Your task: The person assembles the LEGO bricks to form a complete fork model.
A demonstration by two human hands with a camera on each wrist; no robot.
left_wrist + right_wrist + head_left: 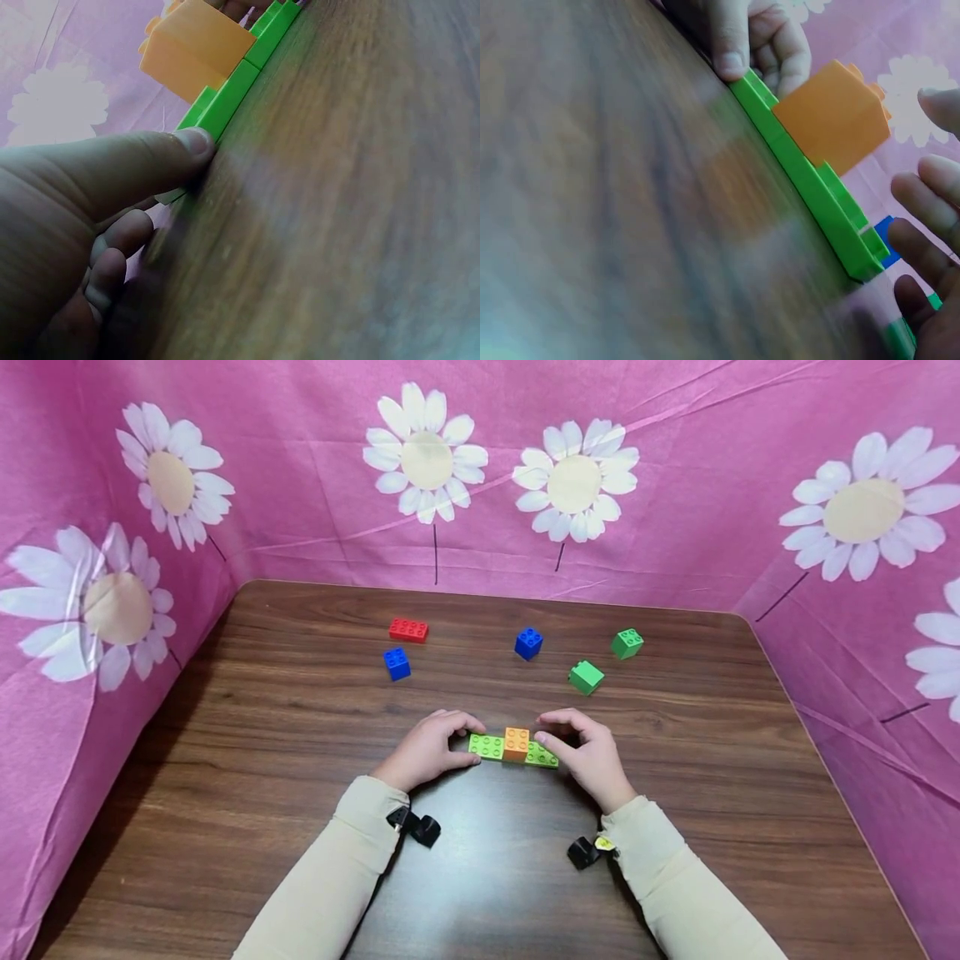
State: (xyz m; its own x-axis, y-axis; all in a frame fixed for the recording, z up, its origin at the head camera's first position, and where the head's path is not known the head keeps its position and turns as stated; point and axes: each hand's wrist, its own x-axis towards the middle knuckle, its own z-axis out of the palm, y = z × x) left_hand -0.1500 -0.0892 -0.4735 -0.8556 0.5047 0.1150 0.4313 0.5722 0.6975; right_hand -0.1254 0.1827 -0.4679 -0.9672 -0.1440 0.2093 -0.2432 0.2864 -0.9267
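Two light green flat bricks point(486, 746) lie end to end on the table, with an orange square brick point(517, 744) standing across their seam, studs up. At the left end my left hand point(429, 748) pinches the green strip, its thumb point(193, 142) along the near side and fingers behind, partly hidden. My right hand point(592, 756) hovers by the right end with fingers spread, apart from the bricks in the right wrist view. Its thumb overlaps the green strip in the head view.
Farther back on the wooden table point(315, 693) are a red brick point(408, 630), a blue brick point(397, 664) and another blue brick point(528, 644). Right of these lie a green brick point(627, 643) and a tipped green brick point(586, 677). Pink flowered cloth point(300, 485) surrounds the table.
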